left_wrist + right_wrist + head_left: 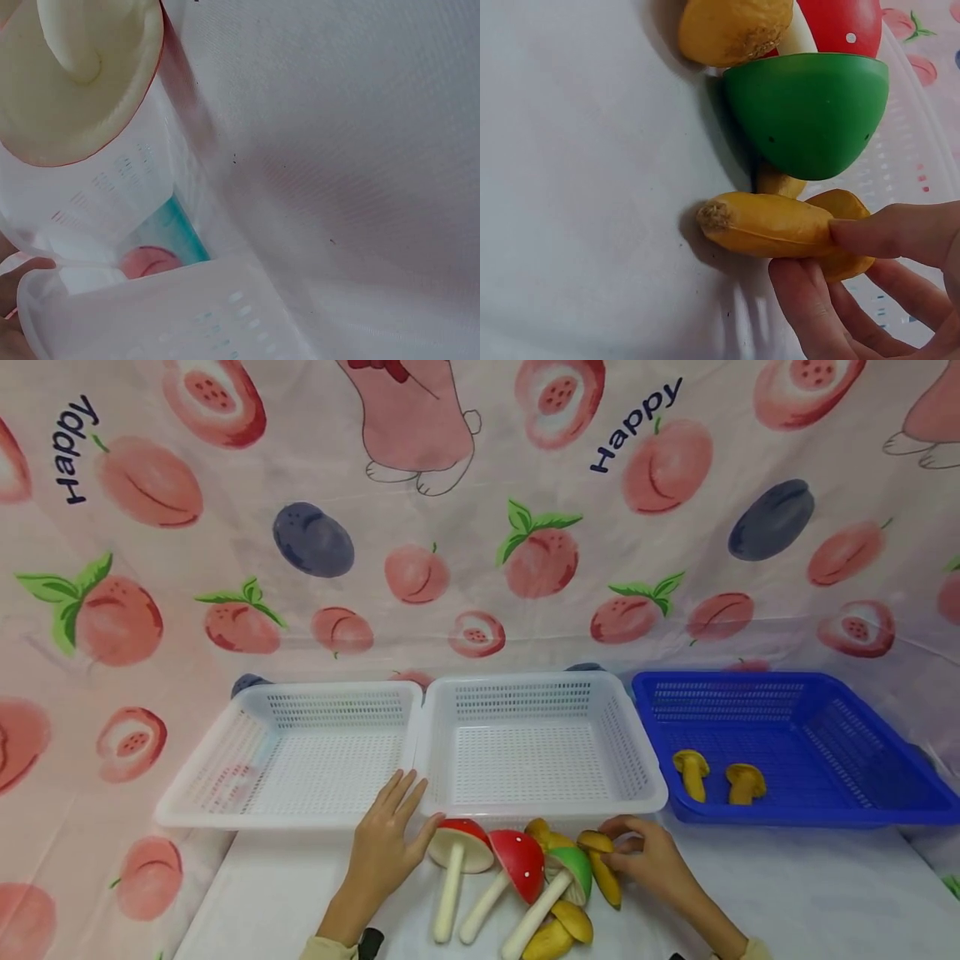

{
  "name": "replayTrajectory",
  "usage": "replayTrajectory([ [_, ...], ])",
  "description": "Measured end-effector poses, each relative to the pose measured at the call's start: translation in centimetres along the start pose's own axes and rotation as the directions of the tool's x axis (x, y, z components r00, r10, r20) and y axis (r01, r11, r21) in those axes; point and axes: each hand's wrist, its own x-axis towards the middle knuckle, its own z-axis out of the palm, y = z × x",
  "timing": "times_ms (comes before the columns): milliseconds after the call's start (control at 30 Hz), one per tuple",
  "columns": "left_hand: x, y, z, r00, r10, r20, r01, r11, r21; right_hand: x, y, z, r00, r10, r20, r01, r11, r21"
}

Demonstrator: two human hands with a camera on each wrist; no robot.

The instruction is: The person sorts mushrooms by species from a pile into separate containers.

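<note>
My right hand [648,860] pinches a yellow-brown toy mushroom [761,225] by its stem between thumb and fingers, close over the white table. Beside it lies a pile: a green-capped mushroom [572,870], two red-capped mushrooms with white spots, one of them the leaning mushroom [519,860], and other yellow mushrooms, including the front one [553,939]. My left hand [384,847] holds nothing. Its fingers stretch out at the front rims where the two white baskets meet, thumb close to the leftmost red mushroom [450,893].
A left white basket [285,821] and a middle white basket [540,810] stand side by side behind the pile. At the right, a blue basket [840,814] contains two yellow mushrooms [745,783]. A fruit-printed cloth [450,527] hangs behind.
</note>
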Motion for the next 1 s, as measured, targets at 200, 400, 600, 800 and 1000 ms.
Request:
replayTrajectory([
  [200,-0.1,0.1,0.0,1.0,-0.002,0.007,0.002,1.0,0.009,-0.5,-0.3,-0.8,1.0,0.03,-0.006,-0.03,0.999,0.02],
  [400,-0.1,0.1,-0.1,1.0,0.006,-0.001,-0.006,1.0,0.009,-1.3,-0.7,-1.9,0.998,0.061,0.019,-0.063,0.992,0.112],
  [600,0.1,0.1,-0.1,1.0,0.012,-0.005,-0.012,1.0,0.011,-2.6,-1.0,-3.3,0.999,0.02,0.051,-0.026,0.994,0.111],
  [800,0.0,0.1,-0.1,1.0,0.013,-0.006,-0.012,1.0,0.01,-3.7,-1.8,-5.2,0.997,-0.031,0.074,0.023,0.994,0.109],
  [1000,0.0,0.1,-0.2,1.0,0.009,-0.012,-0.009,1.0,0.006,-4.4,-2.6,-6.8,0.998,-0.025,0.057,0.02,0.996,0.088],
])
